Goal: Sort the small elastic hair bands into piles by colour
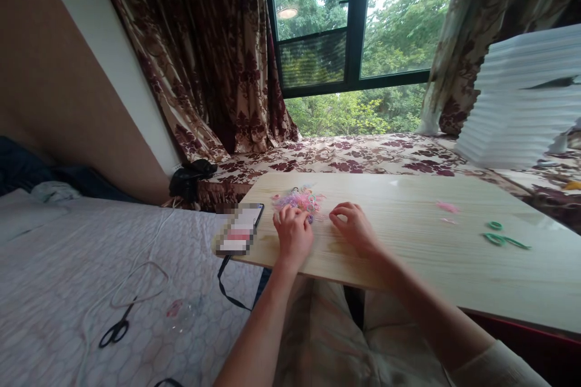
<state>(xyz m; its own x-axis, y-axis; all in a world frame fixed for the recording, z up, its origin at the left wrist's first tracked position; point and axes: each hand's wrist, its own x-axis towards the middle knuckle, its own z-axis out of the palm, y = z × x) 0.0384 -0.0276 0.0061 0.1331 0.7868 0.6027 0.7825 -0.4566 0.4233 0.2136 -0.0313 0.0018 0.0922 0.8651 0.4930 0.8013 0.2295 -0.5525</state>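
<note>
A pile of small pastel rubber bands (300, 199) lies on a light wooden board (408, 254) across my lap. My left hand (293, 233) rests at the near edge of the pile, fingers curled down onto the bands. My right hand (351, 225) sits just right of the pile, fingers bent in a loose pinch; what they hold, if anything, is too small to make out. A phone (240, 230) lies on the board's left corner, beside my left hand.
Green bands (502, 237) and pink scraps (447, 207) lie on the board's right part. Black scissors (117, 329) and a white cable (136, 281) lie on the quilted bed at left. A black bag (190, 178) sits by the curtain; white pleated paper (521, 103) stands far right.
</note>
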